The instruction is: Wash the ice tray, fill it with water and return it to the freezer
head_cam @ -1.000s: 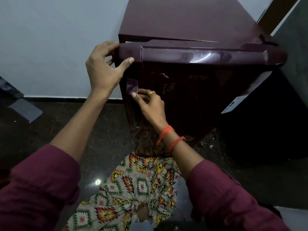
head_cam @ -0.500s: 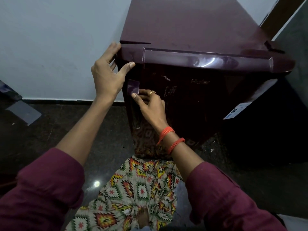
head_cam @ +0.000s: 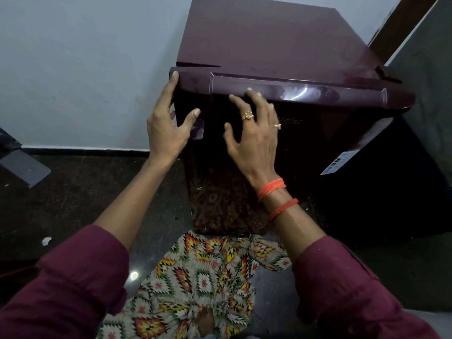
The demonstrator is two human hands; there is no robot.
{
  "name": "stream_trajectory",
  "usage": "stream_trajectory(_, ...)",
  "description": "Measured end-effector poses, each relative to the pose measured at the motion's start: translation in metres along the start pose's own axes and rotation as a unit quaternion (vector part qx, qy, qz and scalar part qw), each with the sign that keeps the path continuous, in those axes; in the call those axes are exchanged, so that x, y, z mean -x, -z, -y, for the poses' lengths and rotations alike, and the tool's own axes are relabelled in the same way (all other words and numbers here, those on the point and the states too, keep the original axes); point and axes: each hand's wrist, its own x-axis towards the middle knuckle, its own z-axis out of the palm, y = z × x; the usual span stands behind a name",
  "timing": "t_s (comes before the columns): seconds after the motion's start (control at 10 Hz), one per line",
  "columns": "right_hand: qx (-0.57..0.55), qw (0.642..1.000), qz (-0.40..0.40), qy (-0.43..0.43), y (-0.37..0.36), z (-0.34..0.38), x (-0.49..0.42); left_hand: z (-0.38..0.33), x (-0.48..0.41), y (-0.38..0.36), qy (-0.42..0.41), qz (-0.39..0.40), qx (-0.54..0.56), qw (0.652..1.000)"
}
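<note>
Nearest the camera, 2 maroon sleeves frame the view: the left sleeve (head_cam: 68,285) and the right sleeve (head_cam: 354,289). Between them hangs a patterned garment (head_cam: 195,277) whose hem ends just before the foot of the fridge (head_cam: 269,40). The dark polished floor (head_cam: 73,192) runs out to the left of the fridge, with a small white scrap (head_cam: 46,240) and a flat grey sheet (head_cam: 24,167) lying on it, both well apart from the fridge.

Orange threads (head_cam: 271,189) circle the right wrist in 2 bands. The right hand (head_cam: 254,140) lies flat on the fridge door (head_cam: 305,148) with its fingers spread wide, holding nothing. Its fingertips reach the lower edge of the door's glossy top trim (head_cam: 293,90), and it wears 2 gold rings (head_cam: 247,115).

The left hand (head_cam: 166,128) stands at the door's left edge, also wide and holding nothing. Its fingers point straight up with 1 tip touching the trim's left corner, and its thumb reaches across onto the door front, just above a small purple handle patch (head_cam: 198,129).

The door lies against the cabinet or nearly so, and I cannot tell whether it is sealed. With the front covered, nothing inside the fridge shows, ice tray included. A white label (head_cam: 340,160) sits on the door's right side. Behind the fridge rises a pale wall (head_cam: 85,69).
</note>
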Motion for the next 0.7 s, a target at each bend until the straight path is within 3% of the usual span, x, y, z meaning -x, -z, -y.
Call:
stream_trajectory(0.1, 0.071, 0.997, 0.013, -0.001, 0.007, -0.022, -0.010, -0.004, 0.006, 0.002, 0.011, 0.008, -0.011, 1.000)
stream_trajectory(0.3, 0.098, 0.994, 0.036, -0.031, 0.026, -0.058, -0.012, -0.010, 0.013, 0.007, 0.039, 0.023, -0.023, 0.999)
stream_trajectory(0.7, 0.006, 0.998, 0.059, -0.014, 0.026, -0.066, 0.002, -0.038, 0.033, 0.001, 0.106, -0.008, -0.085, 0.991)
